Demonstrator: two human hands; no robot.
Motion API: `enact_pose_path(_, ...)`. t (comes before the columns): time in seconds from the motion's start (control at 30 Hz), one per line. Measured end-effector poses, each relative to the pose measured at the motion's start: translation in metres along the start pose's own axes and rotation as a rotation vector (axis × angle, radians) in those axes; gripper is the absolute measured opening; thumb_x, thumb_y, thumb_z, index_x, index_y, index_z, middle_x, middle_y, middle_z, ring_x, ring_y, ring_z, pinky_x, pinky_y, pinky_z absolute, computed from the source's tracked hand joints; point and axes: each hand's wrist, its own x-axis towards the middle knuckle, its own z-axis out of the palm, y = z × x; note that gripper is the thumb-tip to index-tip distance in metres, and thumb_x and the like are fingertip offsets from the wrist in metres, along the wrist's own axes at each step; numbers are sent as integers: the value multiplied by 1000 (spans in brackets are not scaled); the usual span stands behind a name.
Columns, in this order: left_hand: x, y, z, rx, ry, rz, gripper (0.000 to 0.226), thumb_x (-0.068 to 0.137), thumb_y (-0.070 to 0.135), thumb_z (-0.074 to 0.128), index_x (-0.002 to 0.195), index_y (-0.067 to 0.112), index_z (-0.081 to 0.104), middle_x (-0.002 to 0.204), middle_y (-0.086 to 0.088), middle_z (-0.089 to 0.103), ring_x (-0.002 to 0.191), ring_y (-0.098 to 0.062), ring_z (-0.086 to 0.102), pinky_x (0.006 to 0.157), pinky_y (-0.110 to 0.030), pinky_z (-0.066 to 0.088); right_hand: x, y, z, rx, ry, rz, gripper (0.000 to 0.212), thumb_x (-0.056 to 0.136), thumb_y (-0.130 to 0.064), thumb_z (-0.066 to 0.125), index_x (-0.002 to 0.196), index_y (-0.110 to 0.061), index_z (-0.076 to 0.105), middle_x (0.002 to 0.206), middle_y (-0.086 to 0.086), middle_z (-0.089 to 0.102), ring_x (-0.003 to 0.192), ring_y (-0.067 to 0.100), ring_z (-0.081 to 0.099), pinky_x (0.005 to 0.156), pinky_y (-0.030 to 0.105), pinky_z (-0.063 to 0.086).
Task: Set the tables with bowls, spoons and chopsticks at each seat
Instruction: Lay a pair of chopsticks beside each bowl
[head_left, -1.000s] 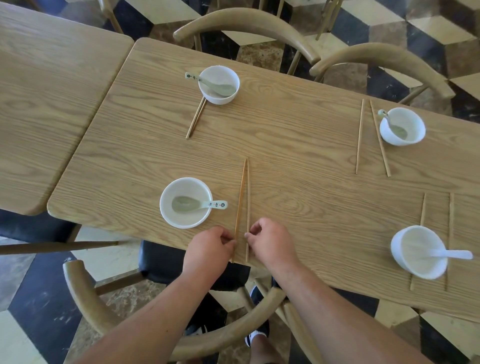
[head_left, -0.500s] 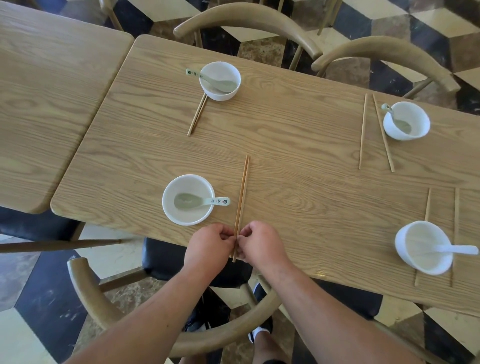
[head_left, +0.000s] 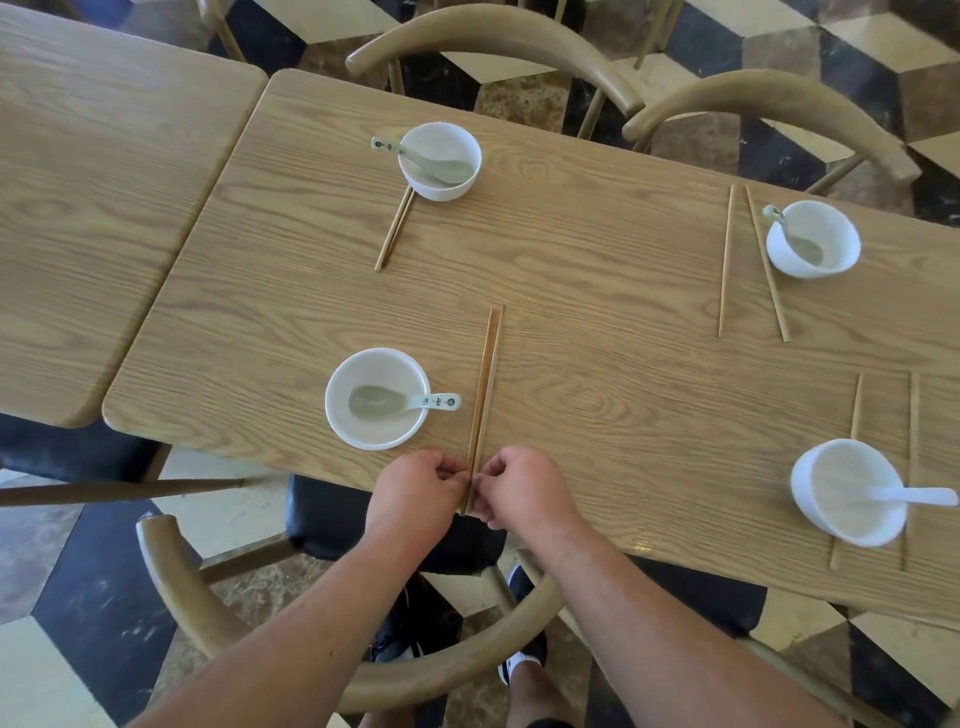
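Observation:
A pair of wooden chopsticks (head_left: 484, 387) lies side by side on the wooden table (head_left: 597, 322), just right of a white bowl (head_left: 375, 436) with a green spoon (head_left: 402, 401) in it. My left hand (head_left: 415, 491) and my right hand (head_left: 519, 488) pinch the chopsticks' near ends from either side at the table's front edge. Three other settings are laid: a bowl (head_left: 440, 182) with chopsticks (head_left: 395, 228) at the far left, a bowl (head_left: 813, 239) with splayed chopsticks (head_left: 748, 262) at the far right, and a bowl (head_left: 849, 525) with a white spoon near right.
A second wooden table (head_left: 104, 182) adjoins on the left. Curved-back wooden chairs stand at the far side (head_left: 493, 36) and right below me (head_left: 171, 577). The near-right bowl sits between two spread chopsticks (head_left: 911, 415). The floor is chequered tile.
The two chopsticks, splayed apart at the near ends a second ago, now lie together and parallel. Both hands have closed in toward each other on their near ends.

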Motion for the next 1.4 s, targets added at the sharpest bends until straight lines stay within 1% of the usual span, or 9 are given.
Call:
enact_pose_path(0.13, 0, -2, 0, -17, -7, 10, 14, 95, 28, 72, 104, 33, 81, 87, 19, 75, 82, 6, 67, 64, -17, 45, -2, -3, -1, 59, -27, 40, 8, 98, -14, 68, 91, -13, 70, 79, 14, 81, 78, 33, 81, 75, 52, 68)
enact_pose_path(0.27, -2, -3, 1, -37, -17, 5, 19, 94, 26, 71, 109, 33, 80, 90, 17, 77, 84, 4, 68, 67, -18, 47, -2, -3, -1, 62, -26, 41, 9, 94, -7, 65, 89, -13, 70, 78, 14, 81, 78, 34, 81, 75, 53, 67)
enact_pose_path(0.4, -2, -1, 3, -35, 13, -8, 16, 94, 26, 70, 106, 32, 81, 88, 18, 76, 83, 5, 67, 65, -17, 46, -2, -1, 0, 58, -29, 32, 11, 95, -8, 65, 86, -14, 70, 76, 12, 81, 77, 33, 81, 75, 52, 68)
enact_pose_path(0.6, -1, -1, 3, -36, 26, -19, 13, 94, 27, 71, 102, 31, 81, 86, 18, 76, 81, 4, 67, 65, -21, 48, 0, -3, 0, 49, -51, 42, 11, 96, -11, 67, 86, -14, 70, 76, 12, 81, 79, 34, 81, 78, 54, 67)
enact_pose_path(0.7, 0, 0, 4, -44, 35, -24, 12, 95, 27, 71, 102, 30, 81, 85, 18, 75, 81, 4, 66, 64, -19, 47, -1, -4, 0, 42, -58, 51, 11, 97, -11, 67, 87, -14, 70, 80, 13, 82, 82, 35, 81, 80, 53, 67)
enact_pose_path(0.9, -4, -1, 6, -23, 59, -11, 14, 96, 28, 69, 104, 31, 80, 88, 18, 75, 84, 3, 66, 65, -17, 46, 0, -3, 0, 33, -59, 42, 16, 98, -11, 67, 82, -14, 68, 81, 16, 81, 83, 38, 81, 80, 56, 66)
enact_pose_path(1.1, -4, 0, 6, -6, 56, 3, 16, 97, 29, 68, 106, 31, 81, 91, 17, 75, 85, 3, 66, 65, -17, 46, 0, -3, 0, 52, -63, 48, 13, 99, -11, 67, 86, -12, 68, 82, 17, 81, 83, 37, 81, 80, 54, 67)
enact_pose_path(1.23, -3, 1, 5, -2, 50, -2, 14, 97, 28, 69, 105, 30, 80, 87, 19, 74, 82, 5, 64, 63, -17, 45, 1, -4, -1, 53, -72, 59, 10, 100, -10, 66, 91, -10, 68, 87, 19, 82, 86, 38, 81, 82, 53, 67)
enact_pose_path(1.4, -1, 4, 2, 51, 26, 7, 14, 96, 28, 69, 103, 31, 80, 87, 17, 75, 80, 3, 66, 62, -21, 47, 0, -1, 0, 65, -64, 39, 11, 100, -9, 67, 89, -9, 69, 84, 18, 81, 69, 28, 76, 77, 51, 68)
